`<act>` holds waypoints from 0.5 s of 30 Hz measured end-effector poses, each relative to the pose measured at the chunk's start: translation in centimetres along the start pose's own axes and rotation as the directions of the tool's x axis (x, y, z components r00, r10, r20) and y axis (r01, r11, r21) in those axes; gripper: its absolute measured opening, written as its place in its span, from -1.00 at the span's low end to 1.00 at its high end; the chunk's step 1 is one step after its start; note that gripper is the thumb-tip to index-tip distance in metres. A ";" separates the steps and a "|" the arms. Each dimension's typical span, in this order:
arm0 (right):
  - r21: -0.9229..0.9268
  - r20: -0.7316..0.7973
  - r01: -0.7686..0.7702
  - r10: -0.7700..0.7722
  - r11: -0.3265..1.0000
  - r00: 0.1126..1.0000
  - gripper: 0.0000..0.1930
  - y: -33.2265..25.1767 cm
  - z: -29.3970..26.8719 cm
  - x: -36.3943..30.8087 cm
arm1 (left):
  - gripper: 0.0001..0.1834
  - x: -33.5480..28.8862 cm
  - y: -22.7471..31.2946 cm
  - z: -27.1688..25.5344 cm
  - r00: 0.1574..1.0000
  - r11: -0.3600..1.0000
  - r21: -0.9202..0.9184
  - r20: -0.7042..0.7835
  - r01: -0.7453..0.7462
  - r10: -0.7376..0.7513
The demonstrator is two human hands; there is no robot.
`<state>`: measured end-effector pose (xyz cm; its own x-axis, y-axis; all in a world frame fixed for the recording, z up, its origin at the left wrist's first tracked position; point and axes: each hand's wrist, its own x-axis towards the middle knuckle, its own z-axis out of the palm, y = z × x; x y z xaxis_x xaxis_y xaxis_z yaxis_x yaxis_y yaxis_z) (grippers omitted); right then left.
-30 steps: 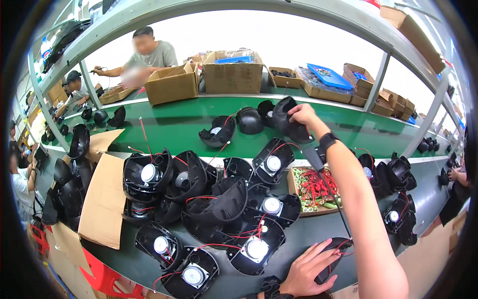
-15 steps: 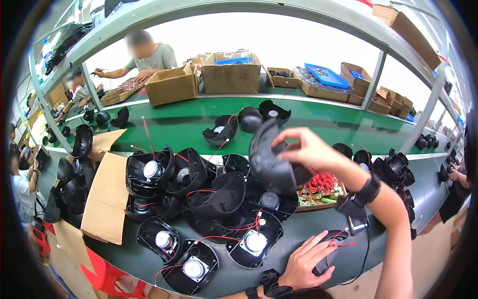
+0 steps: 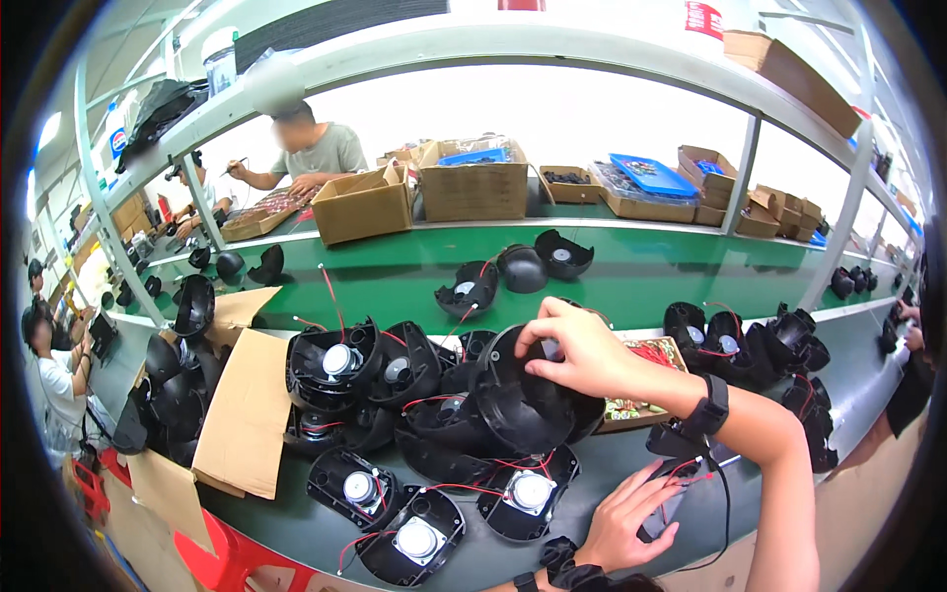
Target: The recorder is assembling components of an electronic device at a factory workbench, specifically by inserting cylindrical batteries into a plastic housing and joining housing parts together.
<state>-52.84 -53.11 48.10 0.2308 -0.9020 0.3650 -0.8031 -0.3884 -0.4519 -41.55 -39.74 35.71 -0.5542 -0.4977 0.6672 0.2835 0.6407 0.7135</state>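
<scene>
With its thumb and fingers, my right hand (image 3: 572,355) grips the rim of a rounded black plastic shell (image 3: 513,400) above the middle of the pile. Close to the bench's front edge, my left hand (image 3: 631,523) holds another black shell (image 3: 653,515), thumb on one side and fingers stretched along the other. Thin red wires with a small plug (image 3: 689,476) lie by its fingertips. Left of my hands are several black shells fitted with round speakers, among them a front speaker (image 3: 417,540) and another speaker (image 3: 530,491), with red wires attached.
Behind the pile stands a shallow box of red and green parts (image 3: 636,407). A cardboard sheet (image 3: 242,414) leans at the left. Beyond runs a green belt (image 3: 395,271) carrying several shells; farther back are cardboard boxes (image 3: 473,189) and a person (image 3: 326,153) at work. A red stool (image 3: 232,557) stands front left.
My right hand has lowered the black shell and tilted it, its hollow side now showing, over the pile. My left hand stays on its shell. The whole view has shifted slightly.
</scene>
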 end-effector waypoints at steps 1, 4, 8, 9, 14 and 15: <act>0.052 -0.046 0.007 -0.005 0.999 0.999 -0.81 0.0 -0.5 0.0 | -0.54 0.0 -0.3 0.3 1.000 1.000 -0.002 0.014 -0.006 0.006; 0.321 -0.232 0.079 -0.003 0.944 0.973 -0.81 0.2 -2.6 0.4 | -0.53 0.1 -0.5 0.8 1.000 1.000 -0.001 0.020 -0.007 0.007; 0.333 -0.496 0.163 0.025 0.929 0.868 -0.76 2.6 -11.5 1.4 | -0.55 -0.1 -0.6 0.4 0.999 0.999 -0.003 -0.003 0.050 -0.050; 0.237 -0.564 0.077 0.073 0.968 0.822 -0.76 4.6 -15.1 0.4 | -0.56 -0.1 -0.4 0.5 0.999 0.999 0.006 -0.002 0.042 -0.042; -0.005 -0.622 -0.565 0.440 0.825 0.648 -0.76 14.1 -27.5 -12.2 | -0.57 0.2 0.2 1.5 0.999 0.997 0.066 0.005 0.049 -0.049; -0.077 -0.610 -0.672 0.499 0.736 0.616 -0.78 15.3 -28.6 -15.2 | -0.59 0.0 0.0 1.8 0.998 0.995 0.081 -0.004 0.059 -0.059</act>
<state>-84.37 -39.94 58.85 -0.5932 -0.6344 0.4957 -0.7889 0.3351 -0.5151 -42.94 -38.73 35.35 -0.5665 -0.5369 0.6251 0.1862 0.6555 0.7318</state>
